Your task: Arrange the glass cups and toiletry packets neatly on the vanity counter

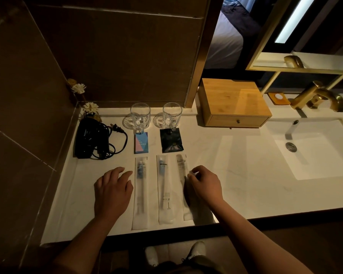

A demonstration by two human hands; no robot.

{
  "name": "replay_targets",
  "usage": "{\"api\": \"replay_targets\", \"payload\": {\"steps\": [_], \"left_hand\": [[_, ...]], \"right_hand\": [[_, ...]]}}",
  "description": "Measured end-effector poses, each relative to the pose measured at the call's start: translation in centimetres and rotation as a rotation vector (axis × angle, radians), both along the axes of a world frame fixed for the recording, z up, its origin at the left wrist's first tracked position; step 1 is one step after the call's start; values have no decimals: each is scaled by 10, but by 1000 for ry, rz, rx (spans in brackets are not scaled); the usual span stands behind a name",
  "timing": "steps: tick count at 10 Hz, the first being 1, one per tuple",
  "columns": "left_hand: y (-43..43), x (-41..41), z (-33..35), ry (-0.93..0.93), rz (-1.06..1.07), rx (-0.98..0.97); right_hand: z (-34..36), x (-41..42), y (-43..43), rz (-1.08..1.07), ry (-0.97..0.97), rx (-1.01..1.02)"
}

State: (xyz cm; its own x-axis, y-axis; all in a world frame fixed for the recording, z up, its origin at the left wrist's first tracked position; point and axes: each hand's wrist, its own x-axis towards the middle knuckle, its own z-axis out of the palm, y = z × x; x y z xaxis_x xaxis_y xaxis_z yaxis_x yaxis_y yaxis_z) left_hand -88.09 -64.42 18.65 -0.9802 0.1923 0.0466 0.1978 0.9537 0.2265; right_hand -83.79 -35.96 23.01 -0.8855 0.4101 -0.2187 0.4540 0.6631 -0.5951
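Head view, vanity counter (236, 175), white marble, items lying as follows.

Back row: two glass cups standing upright side by side against the wall edge, left cup (140, 115) and right cup (172, 115), each sitting on a clear coaster, handles facing the front.

Middle row: blue-and-pink packet (141, 143) lying just in front of the left cup; black sachet (171, 140) lying just in front of the right cup, its top edge touching or nearly touching the cup's handle.

Front row: three long translucent sleeves lying parallel, running front to back. Left toothbrush packet (140, 192); middle toothbrush packet (164, 188); comb packet (183, 182), furthest right, its lower part sitting in the hand's shadow.

Left hand (112, 191) is resting palm down, fingers spread and relaxed, on the counter just beside the left toothbrush packet, gripping nothing. Right hand (204, 184) is pinching with thumb and forefinger at the right edge of the comb packet; whether the fingertips are actually closing on the plastic is hard to make out, the area being blurred.

Also lying on the counter: black hair dryer (85, 139) with coiled cord at far left; wooden drawer box (234, 102) at back right; sink basin (315, 149) with brass faucet (317, 95) at far right.
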Motion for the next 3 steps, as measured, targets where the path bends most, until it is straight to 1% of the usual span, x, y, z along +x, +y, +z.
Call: {"api": "replay_targets", "payload": {"steps": [1, 2, 3], "left_hand": [[0, 2, -1, -7, 2, 10], [-2, -1, 0, -36, 37, 119], [-2, 24, 8, -41, 80, 259]], "right_hand": [[5, 4, 0, 12, 14, -25], [15, 14, 2, 42, 28, -49], [24, 34, 8, 116, 49, -81]]}}
